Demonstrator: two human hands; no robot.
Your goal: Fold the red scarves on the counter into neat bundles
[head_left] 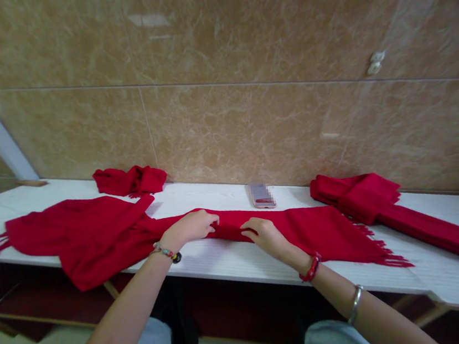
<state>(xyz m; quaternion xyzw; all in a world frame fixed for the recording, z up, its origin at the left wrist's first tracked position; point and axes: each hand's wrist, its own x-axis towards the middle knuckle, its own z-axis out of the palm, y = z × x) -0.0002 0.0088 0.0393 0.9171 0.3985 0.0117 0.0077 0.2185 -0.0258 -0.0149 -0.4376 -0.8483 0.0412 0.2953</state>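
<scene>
A long red scarf [312,229] with fringed ends lies across the white bench top [215,260]. Its right part is spread flat, while the left part is bunched and hangs over the front edge. My left hand [190,227] is closed on the narrow middle of the scarf, thumb and fingers pinching the cloth. A short way to the right, my right hand [264,234] pinches the same stretch at its near edge. The cloth between the two hands looks gathered or folded into a band.
Behind on the left sits a crumpled red cloth [130,180]. A phone [262,196] lies near the tiled wall [224,128]. On the right is another red scarf [358,195], folded, its long strip running to the bench's right end. Dark shelving [238,310] is below the bench top.
</scene>
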